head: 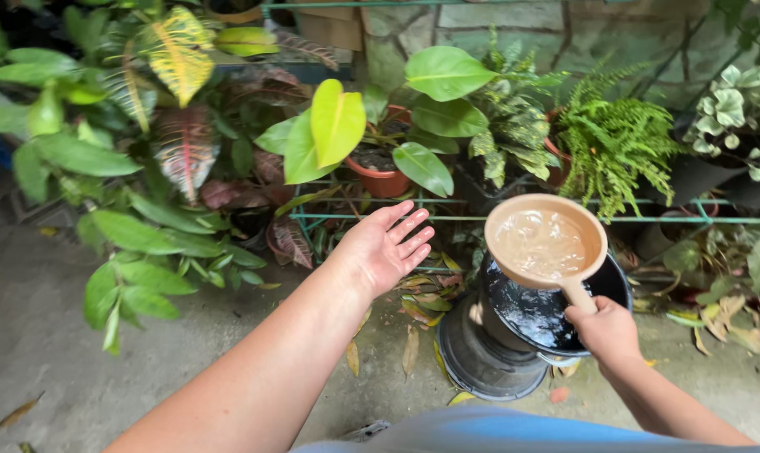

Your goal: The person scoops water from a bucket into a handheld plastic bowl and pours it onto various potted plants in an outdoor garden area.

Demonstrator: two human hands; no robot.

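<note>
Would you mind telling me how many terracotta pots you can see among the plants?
2: one terracotta pot behind the open left hand, another's rim beside the fern. Foliage may hide more.

Soft even daylight, faint shadows, sharp focus, slight glare on water (541, 245)

A matt, seemingly plastic dipper (545, 244), a glossy black bucket (514, 335) and rough concrete floor (53, 335).
</note>
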